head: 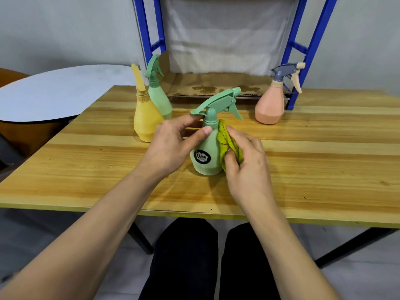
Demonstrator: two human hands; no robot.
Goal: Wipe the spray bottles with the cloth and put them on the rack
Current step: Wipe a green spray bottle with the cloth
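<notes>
- My left hand [171,139] pinches the neck of the green spray bottle [206,152], thumb in front, fingers behind; I judge a firm hold there stops it tipping.
- Just right of that hand, the bottle stands upright on the table [313,165].
- My right hand [244,161] grips the bunched cloth [227,140] against the bottle's right side; I should turn the bottle so every face gets wiped.
- Beyond both hands stands the rack [311,46], its upper shelves cut off; the bottle's far side is hidden.

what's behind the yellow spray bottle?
A second green spray bottle stands behind the yellow bottle, leaning or overlapping; its lower left side is hidden, so contact is unclear.
</notes>
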